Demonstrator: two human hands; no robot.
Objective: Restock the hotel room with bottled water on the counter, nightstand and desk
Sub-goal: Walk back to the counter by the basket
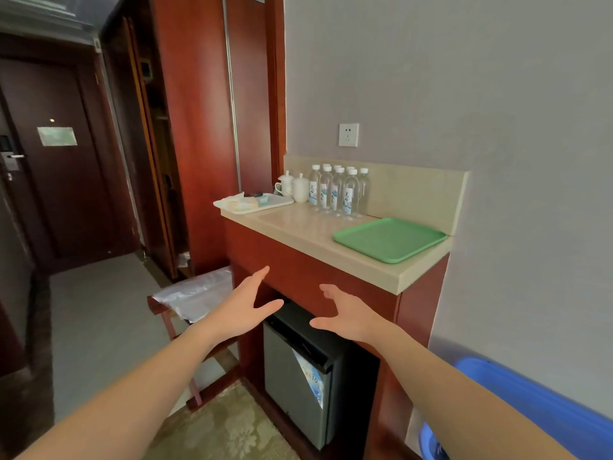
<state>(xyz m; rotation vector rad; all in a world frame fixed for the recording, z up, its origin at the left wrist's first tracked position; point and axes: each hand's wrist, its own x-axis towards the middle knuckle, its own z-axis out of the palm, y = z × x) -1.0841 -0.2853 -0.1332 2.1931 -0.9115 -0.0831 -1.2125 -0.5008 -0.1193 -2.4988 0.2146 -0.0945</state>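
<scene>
On the counter's (308,229) back edge, found clustered water bottles (336,192), labels unreadable; held left hand (242,310) and right hand (348,315) spread, empty, below its front edge.

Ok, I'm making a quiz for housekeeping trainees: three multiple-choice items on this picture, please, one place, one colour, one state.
1. Where do the clear plastic water bottles stand? A on a wooden chair; B on the beige stone counter; C on a bed.
2. What colour is the flat plastic tray beside them? A green; B red; C black.
3. How are the left hand and right hand? A both open, empty; B both gripping bottles; C one holding a towel.
B: their bases rest on the countertop. A: it is plainly green. A: fingers spread, holding nothing.
</scene>
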